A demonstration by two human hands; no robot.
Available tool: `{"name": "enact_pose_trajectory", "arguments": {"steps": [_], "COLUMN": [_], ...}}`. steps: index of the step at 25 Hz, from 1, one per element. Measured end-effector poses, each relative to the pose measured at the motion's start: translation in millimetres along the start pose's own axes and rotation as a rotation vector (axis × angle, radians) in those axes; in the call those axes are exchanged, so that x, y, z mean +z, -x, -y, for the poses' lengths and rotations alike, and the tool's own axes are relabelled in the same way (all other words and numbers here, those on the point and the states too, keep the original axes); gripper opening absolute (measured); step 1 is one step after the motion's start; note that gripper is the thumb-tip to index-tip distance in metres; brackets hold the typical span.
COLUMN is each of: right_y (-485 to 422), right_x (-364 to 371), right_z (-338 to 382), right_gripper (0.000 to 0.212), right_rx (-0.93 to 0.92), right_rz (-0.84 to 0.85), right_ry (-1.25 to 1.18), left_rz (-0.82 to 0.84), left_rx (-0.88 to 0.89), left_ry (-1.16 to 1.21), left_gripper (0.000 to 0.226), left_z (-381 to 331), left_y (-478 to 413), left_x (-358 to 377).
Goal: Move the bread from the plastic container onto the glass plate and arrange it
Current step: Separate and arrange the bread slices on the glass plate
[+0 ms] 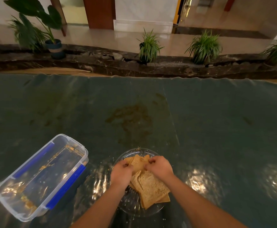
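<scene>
Several flat brown pieces of bread (151, 188) lie overlapping on a clear glass plate (129, 204) near the table's front edge. Both hands are over the plate's far half. My left hand (120, 174) pinches the left edge of a folded bread piece (137, 162). My right hand (159, 167) grips the same piece from the right. To the left stands the clear plastic container (19, 201) with blue clips, holding only crumbs and scraps.
A dark green shiny cloth (216, 120) covers the table, with a brownish stain (131, 119) beyond the plate. A dark stone ledge with potted plants (148, 46) runs behind the table's far edge.
</scene>
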State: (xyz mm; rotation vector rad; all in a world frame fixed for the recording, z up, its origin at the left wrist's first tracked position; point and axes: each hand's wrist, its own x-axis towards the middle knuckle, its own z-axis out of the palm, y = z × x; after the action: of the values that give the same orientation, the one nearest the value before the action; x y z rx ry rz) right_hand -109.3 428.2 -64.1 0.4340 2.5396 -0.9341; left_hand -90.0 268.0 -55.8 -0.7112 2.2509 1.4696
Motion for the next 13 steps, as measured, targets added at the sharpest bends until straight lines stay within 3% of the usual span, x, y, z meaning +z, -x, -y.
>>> {"name": "enact_pose_trajectory", "arguments": {"steps": [3, 5, 9, 13], "right_y": [-6.0, -11.4, -15.6, -10.3], "right_x": [-5.8, -8.7, -12.3, -12.5], "right_z": [5.3, 3.0, -6.4, -12.6], "right_gripper": [0.012, 0.022, 0.037, 0.066], "right_rx": [0.043, 0.057, 0.065, 0.101], "right_rz": [-0.045, -0.059, -0.038, 0.014], "right_ry": [-0.09, -0.145, -0.135, -0.088], "left_rz": [0.004, -0.004, -0.104, -0.093], "left_rx": [0.025, 0.082, 0.255, 0.246], "left_ry": [0.05, 0.011, -0.313, -0.406], "left_gripper": [0.048, 0.043, 0.029, 0.015], "left_z": [-3.3, -3.2, 3.6, 2.8], "left_y": [-4.7, -6.7, -8.1, -8.0], "left_x": [3.5, 4.6, 4.2, 5.4]}}
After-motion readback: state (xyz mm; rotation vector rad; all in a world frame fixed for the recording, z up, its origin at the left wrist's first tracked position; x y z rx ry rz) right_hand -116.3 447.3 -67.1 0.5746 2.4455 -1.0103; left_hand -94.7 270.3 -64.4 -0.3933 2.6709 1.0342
